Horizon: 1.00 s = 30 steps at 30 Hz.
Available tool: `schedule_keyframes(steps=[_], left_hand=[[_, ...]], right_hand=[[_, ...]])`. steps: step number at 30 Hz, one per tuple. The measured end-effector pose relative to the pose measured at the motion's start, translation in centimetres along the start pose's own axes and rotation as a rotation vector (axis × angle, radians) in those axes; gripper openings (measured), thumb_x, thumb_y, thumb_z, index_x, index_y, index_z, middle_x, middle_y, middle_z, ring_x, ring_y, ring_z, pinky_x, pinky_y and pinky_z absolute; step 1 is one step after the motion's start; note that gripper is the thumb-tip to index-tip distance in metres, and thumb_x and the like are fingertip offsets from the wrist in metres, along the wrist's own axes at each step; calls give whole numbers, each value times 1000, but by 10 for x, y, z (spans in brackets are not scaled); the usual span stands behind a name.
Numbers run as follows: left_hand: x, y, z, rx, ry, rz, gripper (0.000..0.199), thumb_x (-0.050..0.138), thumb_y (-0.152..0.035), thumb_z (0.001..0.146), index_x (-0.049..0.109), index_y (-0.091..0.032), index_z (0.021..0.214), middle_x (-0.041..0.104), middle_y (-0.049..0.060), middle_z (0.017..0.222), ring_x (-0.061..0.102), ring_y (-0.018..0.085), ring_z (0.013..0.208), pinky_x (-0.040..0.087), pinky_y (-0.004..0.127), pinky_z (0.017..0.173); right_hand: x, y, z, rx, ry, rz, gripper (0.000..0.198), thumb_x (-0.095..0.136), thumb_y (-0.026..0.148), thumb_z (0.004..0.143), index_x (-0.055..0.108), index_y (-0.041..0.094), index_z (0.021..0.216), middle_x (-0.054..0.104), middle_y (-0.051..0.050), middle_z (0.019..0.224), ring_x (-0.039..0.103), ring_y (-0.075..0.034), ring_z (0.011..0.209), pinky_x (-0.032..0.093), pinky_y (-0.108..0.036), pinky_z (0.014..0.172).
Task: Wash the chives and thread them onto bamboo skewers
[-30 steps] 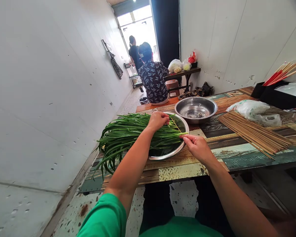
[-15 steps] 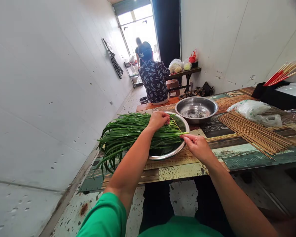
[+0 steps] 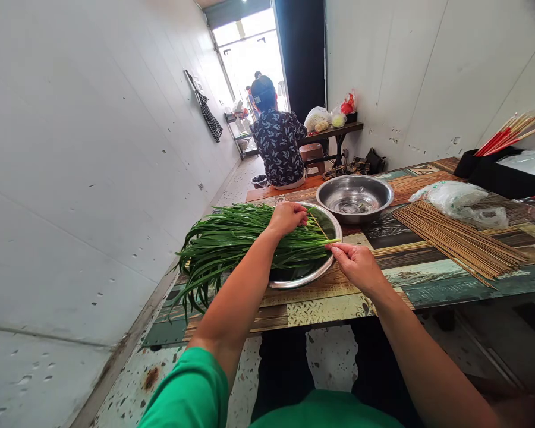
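Note:
A large bunch of long green garlic chives (image 3: 232,235) lies across a metal bowl (image 3: 314,281), its leaves hanging over the left side. My left hand (image 3: 288,217) is closed in a pinch over the bowl, with a bit of green stalk at its fingertips. From there a thin bamboo skewer (image 3: 319,226) slants down to my right hand (image 3: 354,261), whose thumb and fingers pinch its lower end. Beside those fingertips, pale chive stem ends stick out over the bowl's right rim. The exact hold of my left fingers is partly hidden.
A second metal basin (image 3: 355,196) stands behind the bowl. To the right lie many bamboo skewers (image 3: 459,241), a plastic bag (image 3: 455,199) and a black box (image 3: 485,172) with red-marked sticks. A person (image 3: 279,145) sits beyond the table (image 3: 325,312), back turned.
Both hands, the skewer and the chives stay almost exactly where they were. In the bright doorway, the distant figure has shifted.

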<state>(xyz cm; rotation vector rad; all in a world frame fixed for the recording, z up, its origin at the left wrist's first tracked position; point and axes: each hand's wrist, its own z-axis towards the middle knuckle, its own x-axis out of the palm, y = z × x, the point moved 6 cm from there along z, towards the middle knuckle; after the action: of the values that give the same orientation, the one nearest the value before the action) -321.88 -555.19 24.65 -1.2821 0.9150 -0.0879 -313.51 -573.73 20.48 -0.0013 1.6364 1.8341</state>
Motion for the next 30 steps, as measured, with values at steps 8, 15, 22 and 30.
schedule_keyframes(steps=[8, 15, 22, 30], left_hand=[[1, -2, 0, 36, 27, -5, 15, 58, -4, 90, 72, -8, 88, 72, 3, 73, 65, 9, 62, 54, 20, 67], [10, -11, -9, 120, 158, 90, 14, 64, -8, 87, 77, -10, 90, 74, 3, 75, 67, 9, 64, 52, 19, 67], [24, -42, -41, 444, 583, 360, 16, 71, -15, 83, 83, -23, 90, 79, 1, 97, 70, 13, 91, 51, 21, 90], [-13, -23, 2, 233, 23, 816, 30, 68, -3, 75, 83, -20, 94, 76, 9, 100, 67, 26, 107, 46, 32, 104]], right_hand=[[-1, 1, 0, -1, -3, 3, 51, 44, 47, 87, 81, 12, 92, 71, -6, 71, 57, -17, 66, 39, -27, 65], [-1, 4, 0, 0, -11, 39, 45, 45, 45, 87, 77, 14, 84, 58, -3, 58, 49, -15, 60, 32, -26, 56], [-1, 1, 1, 5, -17, 45, 41, 46, 46, 88, 71, 16, 76, 60, -4, 60, 50, -15, 60, 29, -26, 54], [3, -4, 0, 40, -28, -9, 43, 44, 44, 89, 78, 18, 91, 78, -8, 88, 67, -22, 79, 45, -31, 74]])
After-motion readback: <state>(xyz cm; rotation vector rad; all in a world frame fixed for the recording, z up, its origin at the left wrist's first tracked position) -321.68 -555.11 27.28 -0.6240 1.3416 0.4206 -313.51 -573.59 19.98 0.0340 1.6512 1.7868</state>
